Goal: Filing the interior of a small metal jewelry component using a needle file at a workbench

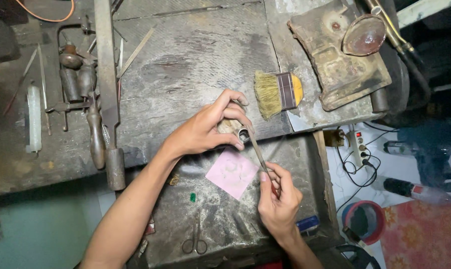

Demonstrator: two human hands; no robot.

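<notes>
Presently, head view, single camera looking down on the bench:

Left hand (210, 127): curled tight around a small wooden block (229, 125), all fingers wrapped, thumb beneath; a small metal ring piece (244, 134) is pressed against the block's near end at the fingertips.

Right hand (279, 199): fingers drawn together, pinching the handle end of a thin file (259, 154) between thumb and forefinger; the remaining fingers fold under it.

File position: runs diagonally from the right hand up and left to the ring piece, tip touching or entering it; exact contact cannot be told.

Workpiece location: at the middle of the bench, over the near edge of the far worktop, just above a pink paper square (232, 173) lying on the lower tray (295, 149).

Handling, ring piece: judged light, rigid, small and easily dropped; smooth metal likely slippery. Best held pressed against the block, gripped at its sides, leaving the opening free.

Handling, file: judged stiff, slender and light, liable to flex or snap under side load. Hold at the handle end, near the fingers' present pinch.

Handling, block: judged light, firm, rough enough to grip; full-palm hold suits it.

Surroundings, far: flat brush (277, 92) with yellow ferrule end, right of the left hand; worn rusty slab (345, 65) far right.

Surroundings, left: large file (106, 89), wooden-handled tools (93, 134).

Surroundings, near: small scissors (195, 241), green bead (192, 197) on the tray.
</notes>
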